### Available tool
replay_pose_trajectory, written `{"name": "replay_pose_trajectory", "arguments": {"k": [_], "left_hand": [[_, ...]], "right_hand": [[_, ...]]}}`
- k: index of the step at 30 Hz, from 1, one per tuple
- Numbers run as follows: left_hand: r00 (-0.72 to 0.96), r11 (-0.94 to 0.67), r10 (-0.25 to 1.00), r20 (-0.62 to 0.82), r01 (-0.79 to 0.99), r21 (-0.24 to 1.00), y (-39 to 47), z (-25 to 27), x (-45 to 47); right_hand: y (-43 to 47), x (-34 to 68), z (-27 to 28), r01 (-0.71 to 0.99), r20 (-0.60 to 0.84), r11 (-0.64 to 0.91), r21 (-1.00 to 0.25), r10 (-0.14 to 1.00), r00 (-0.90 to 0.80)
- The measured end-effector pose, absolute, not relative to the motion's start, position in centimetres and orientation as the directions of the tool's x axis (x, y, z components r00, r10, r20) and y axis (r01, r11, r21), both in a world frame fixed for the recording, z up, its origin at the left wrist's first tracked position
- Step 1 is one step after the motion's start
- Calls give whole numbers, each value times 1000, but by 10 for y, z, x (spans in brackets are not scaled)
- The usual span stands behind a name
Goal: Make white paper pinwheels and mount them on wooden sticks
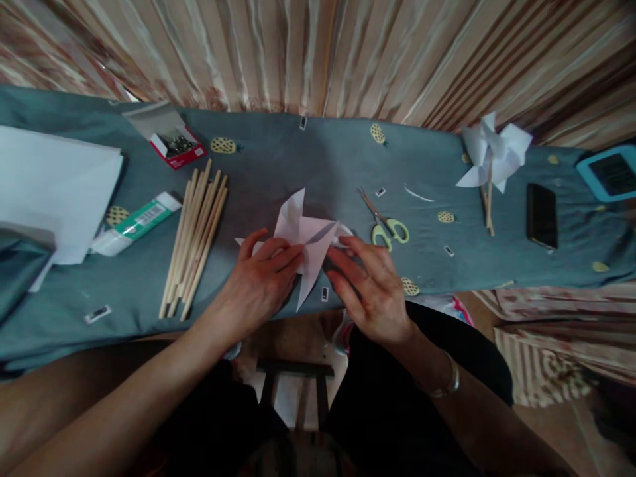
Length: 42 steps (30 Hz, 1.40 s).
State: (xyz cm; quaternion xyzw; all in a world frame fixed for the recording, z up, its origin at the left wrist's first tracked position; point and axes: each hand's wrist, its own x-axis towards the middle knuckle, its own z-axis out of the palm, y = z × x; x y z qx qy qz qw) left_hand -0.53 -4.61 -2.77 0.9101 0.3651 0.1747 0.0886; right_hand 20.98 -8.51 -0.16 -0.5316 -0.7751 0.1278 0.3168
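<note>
A white paper pinwheel (314,228), cut and partly folded into blades, lies at the front middle of the cloth-covered table. My left hand (265,275) is closed on its left part, fingers pressed near the centre. At the right side, my right hand (370,281) pinches a curled blade between thumb and fingers. Scissors with light green handles (382,222) rest to the right, just beyond my right hand. On the left is a bundle of wooden sticks (196,242). A red box of small metal pins (179,146) stands open behind the sticks.
White paper sheets (54,185) and a green-and-white packet (139,222) lie at the left. Finished-looking pinwheels on sticks (497,152), a dark phone (542,215) and a blue-framed device (613,172) occupy the right. A curtain (308,59) hangs along the back edge.
</note>
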Motion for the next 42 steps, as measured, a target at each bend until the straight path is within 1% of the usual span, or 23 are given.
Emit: {"name": "replay_pose_trajectory", "arguments": {"k": [1, 3, 6, 8, 10, 11, 13, 17, 21, 26, 30, 36, 42], "left_hand": [[675, -720, 694, 253, 633, 284, -46, -28, -6], [678, -724, 689, 256, 634, 271, -46, -29, -6], [685, -731, 682, 255, 636, 248, -46, -27, -5], [689, -734, 680, 253, 637, 237, -46, -26, -5], [693, -736, 677, 249, 636, 232, -46, -24, -5], [694, -737, 676, 247, 635, 233, -46, -23, -6], [695, -736, 676, 245, 632, 241, -46, -22, -6], [687, -731, 683, 251, 630, 263, -46, -24, -6], [681, -739, 674, 285, 617, 271, -46, -28, -6], [685, -744, 667, 292, 627, 230, -48, -30, -7], [685, -733, 680, 260, 636, 241, -49, -30, -8], [684, -736, 677, 271, 638, 226, -48, -28, -6], [686, -733, 680, 258, 631, 253, -48, -25, -6]], "right_hand": [[-84, 209, -3, 746, 358, 391, -539, 908, -217], [-82, 208, -4, 717, 317, 340, -609, 932, -173], [-76, 207, -5, 590, 171, 184, -786, 982, -77], [-70, 207, -5, 483, 63, 68, -873, 998, -26], [-63, 208, -4, 400, -10, -4, -916, 1000, -13], [-60, 209, -3, 374, -25, -17, -927, 1000, -17], [-54, 209, 0, 343, -1, 8, -939, 1000, -27], [-45, 208, 4, 383, 117, 143, -913, 989, -89], [-41, 207, 0, 479, 161, 230, -847, 970, -181], [-43, 206, -9, 529, 138, 237, -815, 966, -220], [-44, 206, -8, 575, 133, 272, -771, 953, -273], [-35, 207, -2, 604, 172, 337, -722, 933, -315], [-35, 205, -1, 675, 199, 409, -614, 908, -370]]}}
